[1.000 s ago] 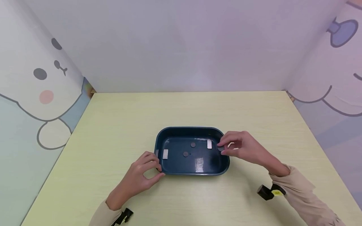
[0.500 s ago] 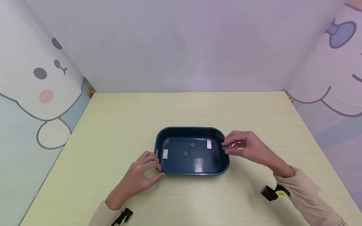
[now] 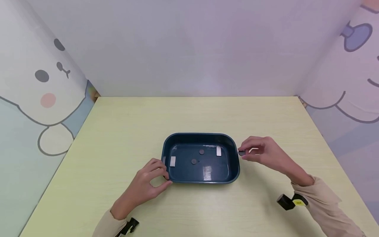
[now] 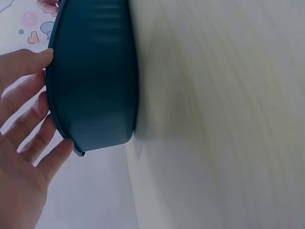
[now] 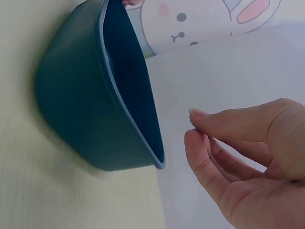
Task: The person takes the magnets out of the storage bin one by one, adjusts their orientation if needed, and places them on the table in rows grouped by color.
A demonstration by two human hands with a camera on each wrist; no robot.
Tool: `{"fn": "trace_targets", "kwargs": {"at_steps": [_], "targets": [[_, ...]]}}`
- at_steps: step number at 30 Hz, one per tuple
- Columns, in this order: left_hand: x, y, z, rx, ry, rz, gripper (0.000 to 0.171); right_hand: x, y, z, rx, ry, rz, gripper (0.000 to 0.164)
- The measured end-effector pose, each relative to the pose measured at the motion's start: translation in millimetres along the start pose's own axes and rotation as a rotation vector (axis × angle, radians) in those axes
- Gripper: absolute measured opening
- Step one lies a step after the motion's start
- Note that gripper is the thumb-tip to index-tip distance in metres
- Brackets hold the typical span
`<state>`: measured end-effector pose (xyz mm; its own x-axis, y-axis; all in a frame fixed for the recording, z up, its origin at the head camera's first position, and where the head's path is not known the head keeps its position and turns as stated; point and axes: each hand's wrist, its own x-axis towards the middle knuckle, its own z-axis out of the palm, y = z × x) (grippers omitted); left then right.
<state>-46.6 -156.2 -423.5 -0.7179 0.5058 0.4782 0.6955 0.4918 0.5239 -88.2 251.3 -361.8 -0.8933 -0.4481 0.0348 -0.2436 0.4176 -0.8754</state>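
Observation:
In the head view a dark blue plastic tray point(image 3: 204, 181) stands on the table. Its left front corner is held by my left hand point(image 3: 148, 182), fingers bent at the rim; the left wrist view shows thumb and fingertips along that rim point(image 4: 49, 95). Just outside the right rim, my right hand point(image 3: 262, 149) pinches a small dark grey disc point(image 3: 241, 153) between thumb and forefinger. From the right wrist, the fingertips hide the disc. Inside the tray lie two similar discs, one farther back point(image 3: 201, 151) and another nearer point(image 3: 193, 161).
Two small pale rectangular pieces lie in the tray, one at left point(image 3: 172, 161) and one at right point(image 3: 218, 151). A pale wood-patterned table point(image 3: 133, 121) surrounds it, with a white wall point(image 3: 189, 49) behind and cartoon-printed panels at both sides.
My right hand has drawn to the right with the disc, from over the tray's right side to beyond its rim. The left hand and tray have stayed put.

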Motion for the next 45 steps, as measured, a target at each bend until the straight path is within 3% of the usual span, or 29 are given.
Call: {"fn": "trace_targets", "kwargs": {"at_steps": [26,45], "targets": [[-0.1,-0.2,1.4,-0.007,0.005,-0.005,0.015,-7,22,-17,0.027,0.037,-0.016,0.024],[0.7,-0.2,0.9,-0.008,0.004,-0.002,0.016,-6,53,-30,0.029,0.065,0.089,0.024]]}}
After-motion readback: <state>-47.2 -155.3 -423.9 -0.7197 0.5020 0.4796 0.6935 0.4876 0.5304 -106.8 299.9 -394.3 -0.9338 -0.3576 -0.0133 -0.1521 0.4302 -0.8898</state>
